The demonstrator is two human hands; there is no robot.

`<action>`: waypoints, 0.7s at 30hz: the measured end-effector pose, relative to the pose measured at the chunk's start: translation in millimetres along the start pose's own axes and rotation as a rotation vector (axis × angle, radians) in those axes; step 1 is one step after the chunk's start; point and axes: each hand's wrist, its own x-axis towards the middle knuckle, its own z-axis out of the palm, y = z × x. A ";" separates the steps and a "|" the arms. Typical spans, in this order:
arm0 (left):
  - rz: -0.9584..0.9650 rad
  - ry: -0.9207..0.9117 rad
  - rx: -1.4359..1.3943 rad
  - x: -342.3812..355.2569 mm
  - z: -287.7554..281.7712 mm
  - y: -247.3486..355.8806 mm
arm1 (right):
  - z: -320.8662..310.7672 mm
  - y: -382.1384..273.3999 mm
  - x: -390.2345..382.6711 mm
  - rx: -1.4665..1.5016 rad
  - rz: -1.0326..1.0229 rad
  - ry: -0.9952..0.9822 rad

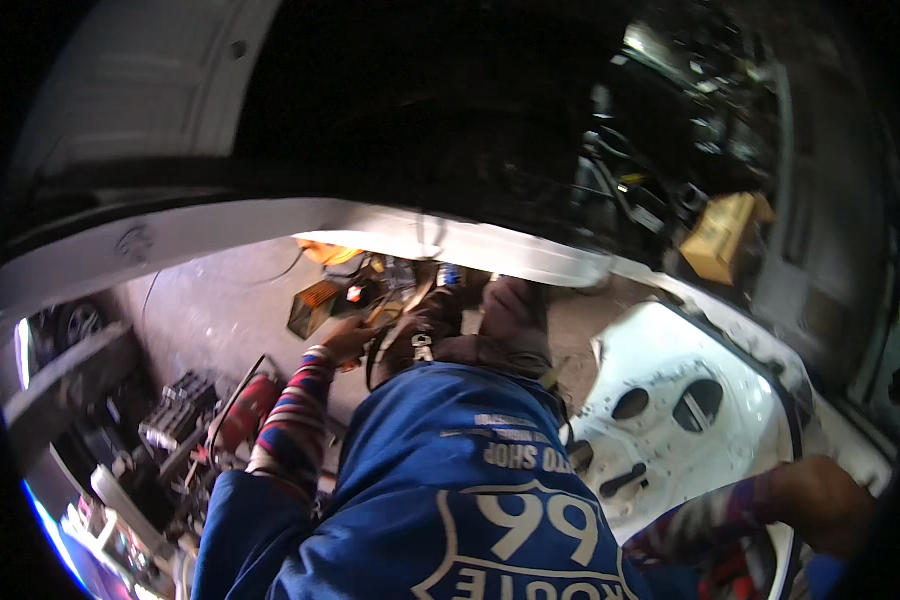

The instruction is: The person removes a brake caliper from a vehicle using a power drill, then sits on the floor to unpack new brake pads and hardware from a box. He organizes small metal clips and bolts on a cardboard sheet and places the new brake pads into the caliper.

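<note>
My left hand reaches down beside my left thigh, above the floor. Its fingers look curled, and a small thing may be in them, too dim and small to name. Just beyond lie an orange-framed box and a jumble of dark tools and parts. Off to the right, my right hand is bent at the wrist by the edge of an open white car door. Shadow and the bend of the wrist hide its fingers. The door's bare inner panel shows round cut-outs and a dark handle.
A white car sill crosses in front of me, with the dark cabin beyond. A yellow carton sits inside at the right. To my left are a red cylinder, a metal engine part and piled parts on the concrete floor.
</note>
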 end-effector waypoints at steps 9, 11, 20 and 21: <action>-0.141 0.222 0.124 34.7 56.5 -40.6 | 227.8 122.8 -233.6 0.519 0.935 -0.965; -0.060 0.350 0.102 17.2 64.9 -28.7 | 268.7 157.3 -255.8 0.449 0.835 -0.997; 0.067 0.557 0.085 -4.0 111.4 36.8 | 448.6 259.3 -298.7 0.037 0.675 -0.989; 0.095 0.537 0.146 -4.6 111.1 34.6 | 466.5 264.4 -304.5 0.006 0.734 -1.041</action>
